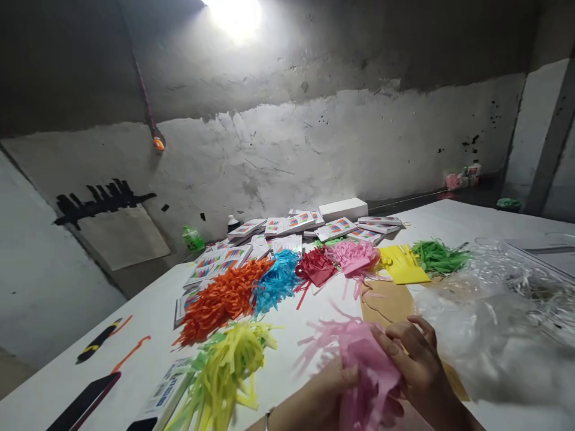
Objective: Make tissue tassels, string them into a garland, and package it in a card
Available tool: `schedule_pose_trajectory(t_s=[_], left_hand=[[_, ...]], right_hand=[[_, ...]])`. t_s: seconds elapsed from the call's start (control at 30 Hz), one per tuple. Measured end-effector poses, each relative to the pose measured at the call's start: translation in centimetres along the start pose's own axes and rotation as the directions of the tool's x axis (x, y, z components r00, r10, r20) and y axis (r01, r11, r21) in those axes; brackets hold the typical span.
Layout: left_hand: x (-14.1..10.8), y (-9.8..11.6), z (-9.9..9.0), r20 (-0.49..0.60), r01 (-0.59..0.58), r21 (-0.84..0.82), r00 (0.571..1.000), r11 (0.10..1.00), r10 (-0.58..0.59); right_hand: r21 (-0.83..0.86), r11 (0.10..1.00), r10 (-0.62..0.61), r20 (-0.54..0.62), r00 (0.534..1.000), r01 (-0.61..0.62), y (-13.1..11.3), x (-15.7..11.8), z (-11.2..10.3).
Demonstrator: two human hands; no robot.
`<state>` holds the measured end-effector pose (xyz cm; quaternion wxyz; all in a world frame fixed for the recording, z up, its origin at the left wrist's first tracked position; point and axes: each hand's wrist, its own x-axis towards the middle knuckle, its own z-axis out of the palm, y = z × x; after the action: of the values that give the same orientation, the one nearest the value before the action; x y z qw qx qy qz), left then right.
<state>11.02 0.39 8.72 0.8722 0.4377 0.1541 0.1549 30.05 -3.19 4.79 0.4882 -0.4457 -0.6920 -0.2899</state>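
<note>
Between my two hands is a piece of pink fringed tissue paper (354, 347), its cut strips fanning out to the left and blurred. My left hand (330, 386) grips its left side, thumb on top, with a bracelet at the wrist. My right hand (415, 359) pinches the upper right part between thumb and fingers. Partly under my right hand lies a brown paper sheet (386, 299). Beyond it sit piles of fringed paper: pink (357, 257), dark red (317, 266), blue (278, 278), orange (224, 296), yellow (404, 263) and green (440, 256). Nearer, yellow-green fringe (229, 365) lies to the left.
Clear plastic bags (494, 335) heap up at the right. Printed packets (287, 224) and a white box (344, 208) line the back. At left lie a cutter knife (99, 341), a dark phone-like slab (85, 401) and a white printed box (166, 389). A green bottle (193, 238) stands behind.
</note>
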Motion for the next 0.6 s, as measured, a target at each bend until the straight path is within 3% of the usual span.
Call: schedule_pose_trajectory(t_s=[0.17,0.37,0.47,0.53,0.6], left_hand=[[2.4,-1.8,-0.5,-0.055,0.073,-0.049,0.996,0.996,-0.075],[3.5,0.6,-2.2,-0.049,0.095,0.130,0.995,0.987,-0.089],[1.4,2.4,-4.4,-0.128,0.156,0.248,0.984,0.956,-0.128],[-1.0,3.5,-6.7,-0.218,0.223,0.324,0.963,0.919,-0.156],[-3.9,4.5,-9.0,-0.333,0.326,0.392,0.922,0.860,-0.198]], right_hand=[[-0.032,0.999,0.016,-0.022,1.000,-0.017,3.5,1.0,0.5],[-0.357,0.934,-0.035,-0.033,0.999,0.021,7.6,2.5,-5.0],[-0.377,0.910,-0.146,0.097,0.985,0.172,6.5,0.7,-5.8],[-0.264,0.922,-0.236,0.198,0.951,0.284,4.7,-1.2,-4.2],[-0.115,0.958,-0.240,0.178,0.954,0.262,2.2,-3.4,-1.1]])
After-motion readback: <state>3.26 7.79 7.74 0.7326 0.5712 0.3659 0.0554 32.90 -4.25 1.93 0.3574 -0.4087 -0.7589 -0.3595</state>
